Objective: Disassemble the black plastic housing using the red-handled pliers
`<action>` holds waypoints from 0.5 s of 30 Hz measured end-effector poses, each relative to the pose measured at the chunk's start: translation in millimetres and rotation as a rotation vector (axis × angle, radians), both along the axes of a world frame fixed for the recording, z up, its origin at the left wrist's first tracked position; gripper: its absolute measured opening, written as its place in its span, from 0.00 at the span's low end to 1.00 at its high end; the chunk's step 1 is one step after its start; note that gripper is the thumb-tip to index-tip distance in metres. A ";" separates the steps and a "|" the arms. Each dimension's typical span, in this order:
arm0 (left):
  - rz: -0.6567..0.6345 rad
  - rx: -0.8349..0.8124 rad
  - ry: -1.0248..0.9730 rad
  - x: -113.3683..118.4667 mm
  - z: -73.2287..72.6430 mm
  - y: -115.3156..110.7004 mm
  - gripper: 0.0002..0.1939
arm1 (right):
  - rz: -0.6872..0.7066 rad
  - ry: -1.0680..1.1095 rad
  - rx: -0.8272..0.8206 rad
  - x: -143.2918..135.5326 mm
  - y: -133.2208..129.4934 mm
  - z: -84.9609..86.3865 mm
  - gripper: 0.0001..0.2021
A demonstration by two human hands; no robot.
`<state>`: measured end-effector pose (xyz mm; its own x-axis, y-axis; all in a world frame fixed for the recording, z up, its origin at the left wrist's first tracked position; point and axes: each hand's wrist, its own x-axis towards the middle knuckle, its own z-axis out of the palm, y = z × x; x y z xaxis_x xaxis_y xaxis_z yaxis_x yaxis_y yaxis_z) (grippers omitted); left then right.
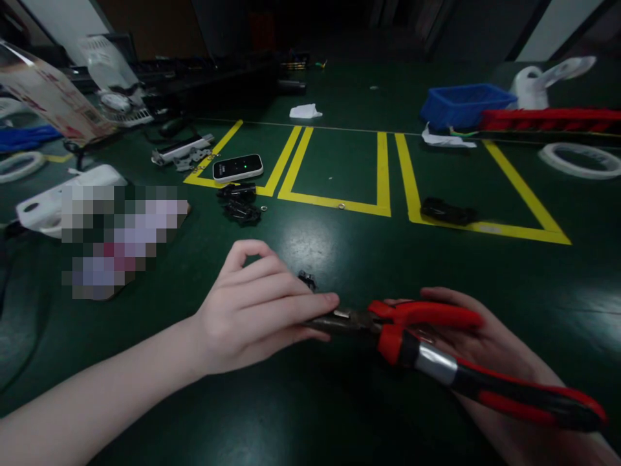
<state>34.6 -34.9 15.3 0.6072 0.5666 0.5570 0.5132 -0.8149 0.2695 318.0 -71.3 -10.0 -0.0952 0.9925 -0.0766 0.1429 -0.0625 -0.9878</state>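
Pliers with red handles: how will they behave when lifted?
The pliers are likely stiff and heavy for their size, given the metal nose. The handles stand spread, so they may swing at the pivot. The shiny silver band may be slippier than the red grip.

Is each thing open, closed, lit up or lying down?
Pliers: handles spread, tips hidden
Left hand: closed around the pliers' nose
Right hand: open behind the handles
Black-faced device: green light lit
Blue bin: open-topped
White ring, right: lying flat
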 end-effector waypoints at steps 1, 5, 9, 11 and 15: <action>-0.003 -0.019 -0.004 -1.3 1.9 1.5 0.09 | 0.027 0.040 -0.028 2.7 1.4 -2.8 0.36; 0.018 -0.191 -0.038 -1.1 12.1 8.4 0.08 | 0.083 0.160 -0.087 9.9 4.0 -8.9 0.37; -0.010 -0.477 -0.145 4.2 25.5 19.9 0.07 | -0.021 0.003 0.087 3.9 4.8 -0.4 0.37; -0.053 -0.686 -0.159 5.4 31.7 27.1 0.10 | -0.088 -0.120 0.286 -0.9 6.4 3.4 0.43; -0.102 -0.903 -0.179 4.3 38.7 37.8 0.14 | -0.046 -0.345 0.581 -5.3 15.8 3.0 0.42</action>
<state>39.0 2.9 53.9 0.6256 0.7799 0.0209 0.3396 -0.2964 0.8926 312.7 -55.5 -7.0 -0.1172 0.8839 0.4527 0.4657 0.4516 -0.7610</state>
